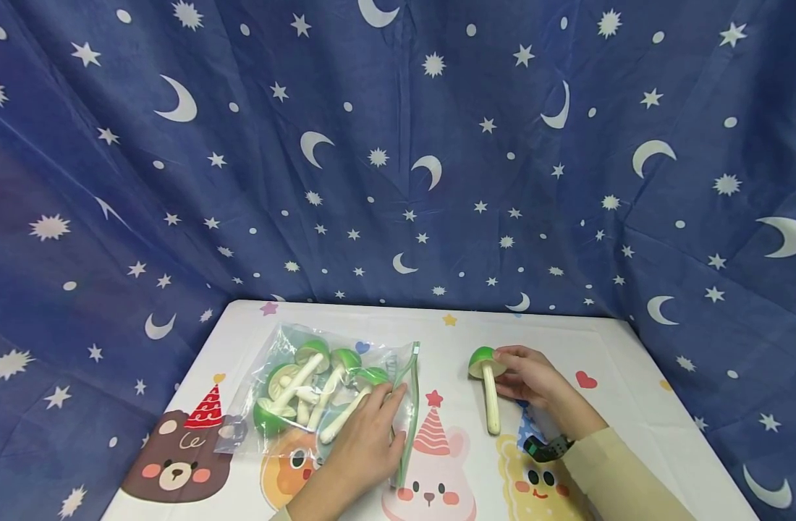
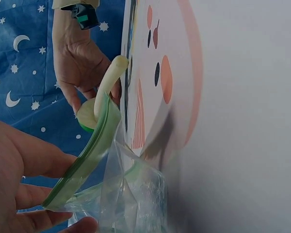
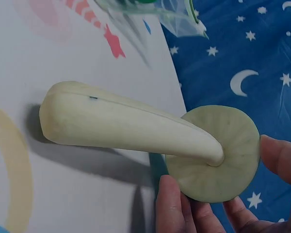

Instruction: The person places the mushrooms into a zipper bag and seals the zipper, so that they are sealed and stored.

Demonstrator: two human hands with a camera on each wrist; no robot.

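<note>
My right hand holds a toy mushroom by the rim of its green cap. Its pale stem points toward the table's near side; in the right wrist view the cap's underside sits between thumb and fingers. To the left, a clear zip bag lies on the table with several more green-capped mushrooms inside. My left hand grips the bag near its mouth. The left wrist view shows the green zip strip against the fingers, with the mouth partly spread.
The white table cover is printed with cartoon animals, including a brown bear at left. A blue curtain with moons and stars hangs behind and along the sides. A dark wrist strap circles the right wrist.
</note>
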